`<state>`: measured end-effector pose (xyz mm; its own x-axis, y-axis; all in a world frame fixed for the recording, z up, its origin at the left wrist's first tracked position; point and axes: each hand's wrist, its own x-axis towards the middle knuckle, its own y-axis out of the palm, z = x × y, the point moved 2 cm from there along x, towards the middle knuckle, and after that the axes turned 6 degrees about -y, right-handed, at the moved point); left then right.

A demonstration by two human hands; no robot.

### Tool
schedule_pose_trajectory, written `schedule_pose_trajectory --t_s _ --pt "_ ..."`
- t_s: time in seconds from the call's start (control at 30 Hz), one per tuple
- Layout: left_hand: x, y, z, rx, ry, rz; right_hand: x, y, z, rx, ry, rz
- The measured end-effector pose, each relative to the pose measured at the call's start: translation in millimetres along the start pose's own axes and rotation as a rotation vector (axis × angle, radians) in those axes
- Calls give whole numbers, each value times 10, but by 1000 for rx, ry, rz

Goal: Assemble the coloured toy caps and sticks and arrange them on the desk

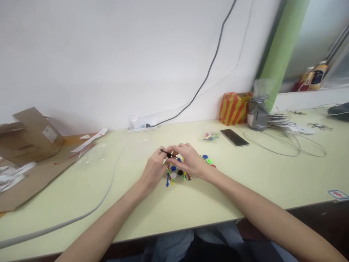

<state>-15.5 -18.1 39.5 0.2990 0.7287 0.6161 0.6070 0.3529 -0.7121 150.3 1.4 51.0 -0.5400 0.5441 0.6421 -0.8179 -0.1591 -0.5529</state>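
Observation:
My left hand [155,166] and my right hand [191,159] meet over the table, fingers closed around a small black plastic arrow [169,155] with a round hub. The arrowhead points up to the left, and fingers cover part of the piece. Just below my hands lie a blue disc [173,168], a white disc [173,175] and a black disc [180,173]. A blue plastic arrow [167,179] lies with other small coloured pieces near my left hand. Beyond my right wrist are another blue disc [205,157], a green disc [209,161] and a partly hidden red disc [213,166].
A bag of coloured pieces [210,136] and a phone [235,138] lie behind my right hand. Further back are a striped bag [231,110] and a grey bag [257,114]. Cardboard [40,174] covers the left side. A thick cable [92,210] crosses the table [141,214].

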Motion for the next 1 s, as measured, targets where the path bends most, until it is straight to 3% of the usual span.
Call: schedule_pose_trajectory --t_s 0.1,0.2,0.33,0.47,0.6,0.67,0.8,0.9,1.0 --pt "-15 -31 19 41 -1 -41 -18 54 93 -287 -96 60" --pt "15 -53 4 70 36 -18 -34 46 149 -255 -81 50" --pt "50 -109 -75 55 168 128 -41 3 190 202 96 48" --pt "59 -210 -176 -48 180 158 -19 5 172 765 183 113" --pt "59 -254 -211 -108 212 143 -5 -9 95 996 228 71" --pt "62 -256 -182 -94 199 75 -1 -18 61 945 233 3" --pt "71 -256 -100 -49 146 -137 7 34 -10 606 293 -128" --pt "75 -259 -46 -4 115 -236 2 151 -71 475 425 -147" --pt "78 -257 -3 63 116 -293 -9 268 -91 413 465 -78"
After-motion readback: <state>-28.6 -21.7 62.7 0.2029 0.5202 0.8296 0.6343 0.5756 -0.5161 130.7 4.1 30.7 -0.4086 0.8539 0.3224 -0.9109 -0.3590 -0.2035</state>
